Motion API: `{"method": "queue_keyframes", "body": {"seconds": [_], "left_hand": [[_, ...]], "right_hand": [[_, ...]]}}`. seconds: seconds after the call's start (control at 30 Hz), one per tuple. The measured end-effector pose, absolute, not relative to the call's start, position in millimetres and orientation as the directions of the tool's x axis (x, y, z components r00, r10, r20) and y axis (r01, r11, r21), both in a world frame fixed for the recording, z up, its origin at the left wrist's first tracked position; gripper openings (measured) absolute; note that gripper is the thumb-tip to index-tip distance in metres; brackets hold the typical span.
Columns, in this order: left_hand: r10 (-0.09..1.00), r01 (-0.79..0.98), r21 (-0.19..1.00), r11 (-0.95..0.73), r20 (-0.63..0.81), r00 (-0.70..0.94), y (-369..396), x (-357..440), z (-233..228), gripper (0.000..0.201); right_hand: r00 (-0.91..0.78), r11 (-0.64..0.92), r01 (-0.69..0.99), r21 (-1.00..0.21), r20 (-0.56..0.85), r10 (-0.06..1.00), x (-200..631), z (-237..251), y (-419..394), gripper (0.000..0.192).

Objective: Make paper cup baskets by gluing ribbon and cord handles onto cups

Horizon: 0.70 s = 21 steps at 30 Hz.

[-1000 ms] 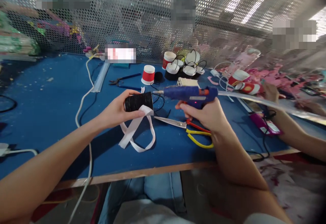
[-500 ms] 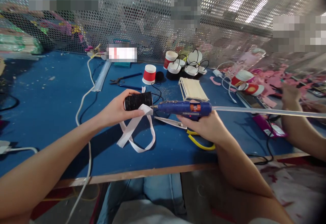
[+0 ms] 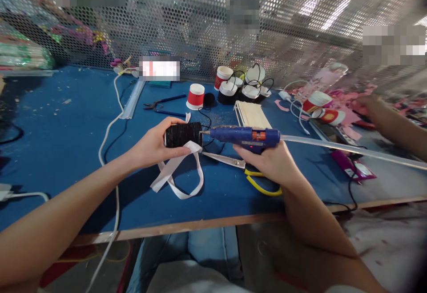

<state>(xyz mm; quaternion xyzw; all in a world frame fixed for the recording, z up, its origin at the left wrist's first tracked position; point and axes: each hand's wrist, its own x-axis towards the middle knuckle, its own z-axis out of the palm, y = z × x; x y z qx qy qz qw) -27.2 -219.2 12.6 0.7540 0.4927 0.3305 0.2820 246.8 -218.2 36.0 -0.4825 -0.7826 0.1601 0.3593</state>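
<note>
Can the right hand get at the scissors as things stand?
Probably not at once: the right hand is full, gripping the glue gun. The scissors lie just beneath it, with nothing on them.

Matt black yarn-wrapped cylinder (image 3: 183, 134) with rough fibrous surface, smooth white cloth ribbon (image 3: 176, 175), glossy blue plastic glue gun (image 3: 245, 135), translucent glue stick (image 3: 350, 149), shiny metal scissors (image 3: 245, 170), matt blue felt-like tabletop (image 3: 66, 128), perforated metal mesh screen (image 3: 187, 22)

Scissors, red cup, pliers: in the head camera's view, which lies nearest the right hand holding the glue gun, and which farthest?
From the right hand:
1. Scissors, on the table right beside and under the hand.
2. Red cup, further back, to the left.
3. Pliers, farthest left, past the cup.
</note>
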Motion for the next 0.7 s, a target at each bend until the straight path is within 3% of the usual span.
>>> {"method": "queue_keyframes", "body": {"seconds": [0.4,0.7], "left_hand": [[0.895,0.587,0.678,-0.442,0.286,0.343,-221.4,-25.3,15.2,0.061],[0.934,0.545,0.765,-0.343,0.215,0.286,-219.6,-26.7,14.9,0.062]], "right_hand": [[-0.266,0.489,0.632,-0.602,0.424,0.866,246.3,36.7,-216.8,0.018],[-0.316,0.529,0.592,-0.608,0.429,0.846,247.3,35.1,-218.3,0.012]]}}
